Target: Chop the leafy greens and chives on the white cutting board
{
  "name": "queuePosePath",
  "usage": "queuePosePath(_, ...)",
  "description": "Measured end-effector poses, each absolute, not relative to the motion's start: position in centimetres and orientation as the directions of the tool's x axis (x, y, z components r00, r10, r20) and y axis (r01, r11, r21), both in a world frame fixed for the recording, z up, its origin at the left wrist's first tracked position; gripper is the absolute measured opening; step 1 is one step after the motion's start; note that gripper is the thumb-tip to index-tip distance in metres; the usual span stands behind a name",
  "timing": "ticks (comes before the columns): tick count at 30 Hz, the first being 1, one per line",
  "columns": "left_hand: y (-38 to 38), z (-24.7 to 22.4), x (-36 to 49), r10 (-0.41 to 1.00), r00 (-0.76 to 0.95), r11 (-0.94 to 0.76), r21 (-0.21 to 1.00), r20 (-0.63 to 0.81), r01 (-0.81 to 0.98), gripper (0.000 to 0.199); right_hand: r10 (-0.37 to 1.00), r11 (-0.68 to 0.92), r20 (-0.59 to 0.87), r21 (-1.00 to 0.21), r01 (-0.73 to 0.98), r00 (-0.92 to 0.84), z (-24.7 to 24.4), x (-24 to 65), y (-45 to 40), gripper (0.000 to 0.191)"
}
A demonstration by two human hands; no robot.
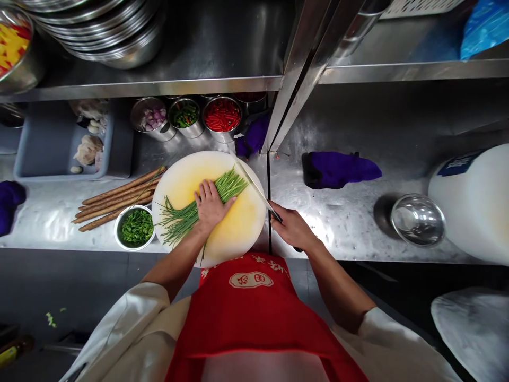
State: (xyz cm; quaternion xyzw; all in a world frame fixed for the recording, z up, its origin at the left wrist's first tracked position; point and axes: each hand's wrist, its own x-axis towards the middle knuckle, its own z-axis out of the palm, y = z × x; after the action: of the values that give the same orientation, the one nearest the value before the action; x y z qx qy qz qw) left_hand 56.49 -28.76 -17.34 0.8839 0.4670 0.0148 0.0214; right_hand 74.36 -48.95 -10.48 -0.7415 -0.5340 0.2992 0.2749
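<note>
Green stalks, axis diagonal, splayed ends lower-left

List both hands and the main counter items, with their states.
Left hand: resting on the green stalks
Right hand: gripping the knife
Knife: held, blade beside the stalk ends
Green stalks: bunched
White bowl: filled with chopped greens
Chili container: uncovered, filled
Gray bin: uncovered, partly filled

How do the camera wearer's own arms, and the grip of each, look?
The left grip and right grip are ungloved human hands; no watch, ring or cable shows. The left sleeve and right sleeve are off-white cloth, loose and creased, ending around the elbows, leaving both forearms uncovered.
</note>
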Motion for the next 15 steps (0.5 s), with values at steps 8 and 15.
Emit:
queuePosePath(8, -28.69, -17.68, 56.95, 0.816, 0.578, -0.578, 0.016, 0.033, 0.816, 0.098, 0.96, -0.265, -0.153, -0.772, 0.578, 0.236, -9.6, 74.32, -49.09, 0.056)
queuePosePath(15, -28.3, -17.34, 56.62, 0.816, 0.578, -0.578, 0.027, -0.005, 0.816, 0.102, 0.957, -0.262, -0.132, -0.773, 0.578, 0.258, -9.94, 74.57, -49.35, 0.053)
